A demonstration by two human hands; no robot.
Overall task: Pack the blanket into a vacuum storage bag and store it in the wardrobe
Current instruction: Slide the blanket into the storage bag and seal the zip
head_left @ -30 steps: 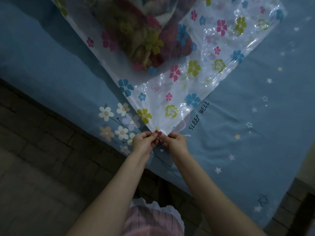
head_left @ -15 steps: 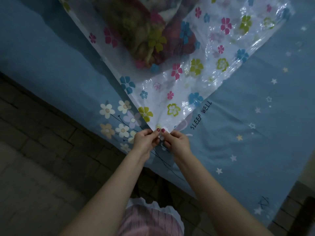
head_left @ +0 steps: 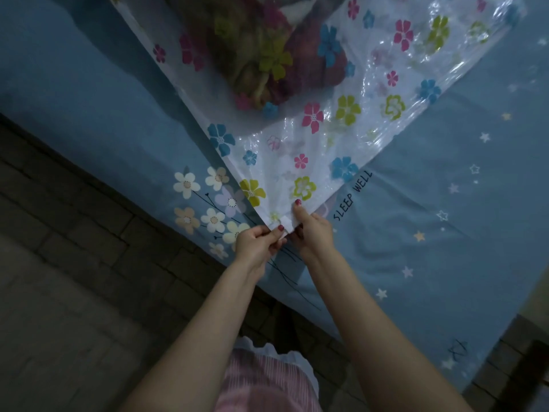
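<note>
Blanket (head_left: 261, 55), bunched in dark reds and olive tones, sits inside the vacuum storage bag (head_left: 326, 138), showing through the clear plastic toward the far end. Printed with pink, blue and green flowers, that sack lies flat on the bed (head_left: 445, 233), its near corner pointing at the bed's edge. At this corner a small white slider clip (head_left: 285, 225) rides on the seal. The left hand (head_left: 257, 243) pinches the corner beside the clip between thumb and curled fingers, so its grip is closed on the plastic. The right hand (head_left: 312, 233) has its fingers curled under the edge just beside the clip and its thumb laid out along the top of the plastic, closing its grip on the bag too. Both hands nearly touch, with the clip between them. The blue sheet carries white flowers, scattered stars and the words SLEEP WELL (head_left: 353, 194) just right of the corner. Brick-patterned floor (head_left: 74, 292) lies to the left, and pink striped clothing (head_left: 261, 382) shows at the bottom.
</note>
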